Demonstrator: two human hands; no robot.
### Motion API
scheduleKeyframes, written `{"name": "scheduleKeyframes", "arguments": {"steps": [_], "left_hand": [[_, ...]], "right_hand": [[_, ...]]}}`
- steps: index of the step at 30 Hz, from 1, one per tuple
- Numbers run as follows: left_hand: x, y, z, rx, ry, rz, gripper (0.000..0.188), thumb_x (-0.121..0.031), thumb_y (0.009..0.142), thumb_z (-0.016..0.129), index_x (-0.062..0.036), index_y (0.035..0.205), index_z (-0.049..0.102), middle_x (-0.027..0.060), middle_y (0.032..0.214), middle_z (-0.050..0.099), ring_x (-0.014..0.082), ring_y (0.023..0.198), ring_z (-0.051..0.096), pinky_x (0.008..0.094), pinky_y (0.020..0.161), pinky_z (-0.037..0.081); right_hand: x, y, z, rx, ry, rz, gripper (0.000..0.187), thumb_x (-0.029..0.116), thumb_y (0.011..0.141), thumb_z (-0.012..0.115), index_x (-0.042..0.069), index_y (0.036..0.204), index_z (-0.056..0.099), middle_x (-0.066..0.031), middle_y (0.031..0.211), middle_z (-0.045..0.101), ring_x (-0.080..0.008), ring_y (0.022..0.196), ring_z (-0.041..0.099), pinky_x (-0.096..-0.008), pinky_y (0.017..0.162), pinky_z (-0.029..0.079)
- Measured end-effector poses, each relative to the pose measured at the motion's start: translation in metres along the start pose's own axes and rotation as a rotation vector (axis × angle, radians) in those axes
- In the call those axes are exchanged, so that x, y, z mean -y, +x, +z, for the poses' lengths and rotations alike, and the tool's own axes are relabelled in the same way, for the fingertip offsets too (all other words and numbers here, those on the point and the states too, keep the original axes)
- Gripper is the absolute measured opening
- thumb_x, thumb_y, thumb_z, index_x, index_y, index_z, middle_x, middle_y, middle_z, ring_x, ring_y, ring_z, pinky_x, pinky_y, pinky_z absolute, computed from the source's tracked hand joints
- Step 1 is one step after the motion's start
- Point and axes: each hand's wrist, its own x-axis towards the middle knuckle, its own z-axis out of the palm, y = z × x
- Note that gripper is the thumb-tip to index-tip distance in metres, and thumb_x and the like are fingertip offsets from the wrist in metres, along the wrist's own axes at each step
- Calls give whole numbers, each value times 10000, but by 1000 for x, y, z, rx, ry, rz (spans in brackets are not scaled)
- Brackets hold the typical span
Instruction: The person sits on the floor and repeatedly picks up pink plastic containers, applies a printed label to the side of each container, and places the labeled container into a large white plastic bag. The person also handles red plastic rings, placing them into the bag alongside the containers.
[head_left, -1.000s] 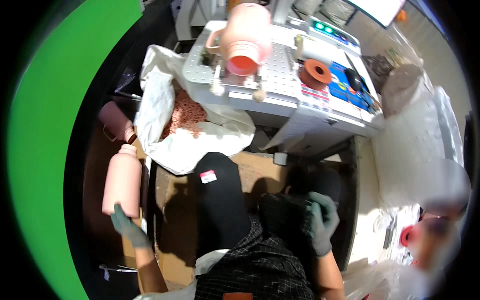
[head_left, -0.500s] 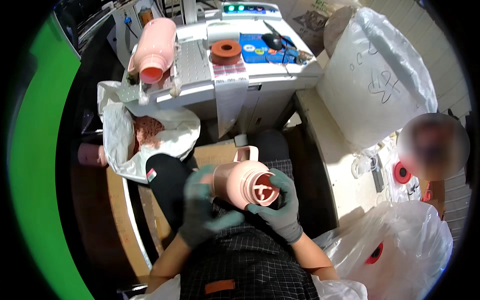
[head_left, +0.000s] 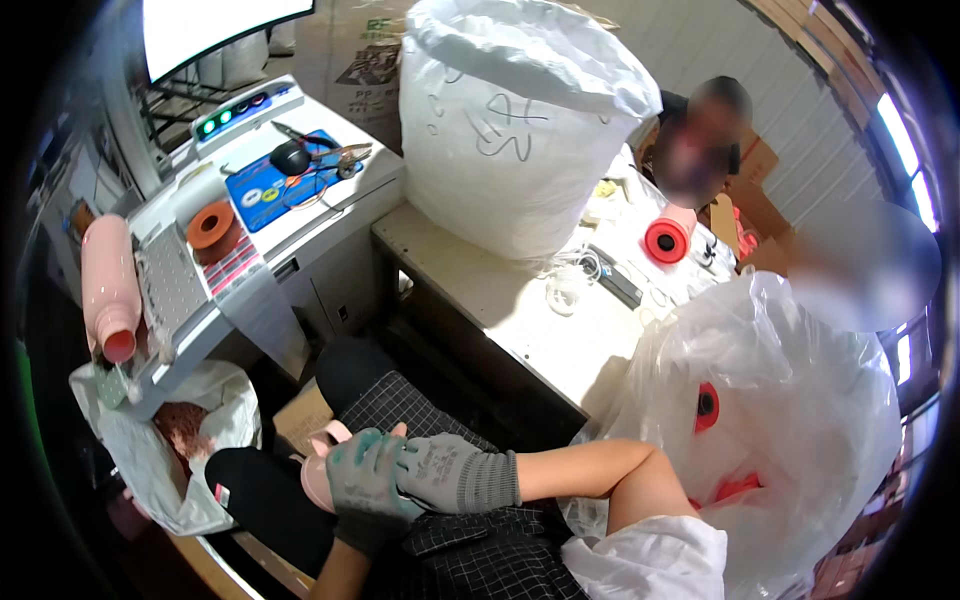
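A pink plastic jug (head_left: 317,483) with a loop handle lies on its side over my lap, mostly covered by my hands. My left hand (head_left: 372,478), in a grey glove with green-coated fingers, is wrapped over the jug's body. Against it, my right hand (head_left: 445,474) in a matching glove is closed at the jug's other end, its fingertips hidden. The jug's mouth cannot be seen. A bare fingertip shows just above the gloves.
Another pink jug (head_left: 110,280) lies on the machine table at left, beside an orange tape roll (head_left: 213,232). Below stands a white sack (head_left: 235,400) with pink scraps. A big white sack (head_left: 510,150) stands on the bench; a clear plastic bag (head_left: 790,400) fills the right. People sit beyond.
The view has swung to the right. My hands have come together over the jug, covering its mouth, which faced me before. The right forearm now reaches across from the right.
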Motion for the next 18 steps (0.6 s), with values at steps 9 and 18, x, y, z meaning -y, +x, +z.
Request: {"name": "scheduleKeyframes", "arguments": {"steps": [9,18], "left_hand": [[-3,3,3,21,-116,9,636,-404,738,849,23,1186,703,132,972,714,323,949,693,471,994,504],[63,-85,-58,-158,-699,-527,642,-243,699,940,-71,1241,641,119,1218,692,253,1116,682,396,965,546]], "right_hand": [[-21,-3,12,-133,-12,-165,207,206,896,670,85,1060,702,-105,1099,722,-247,954,730,-388,731,591],[-7,-12,28,-1185,930,281,185,202,1045,502,51,1085,601,-69,1056,610,-170,965,606,-306,860,522]]}}
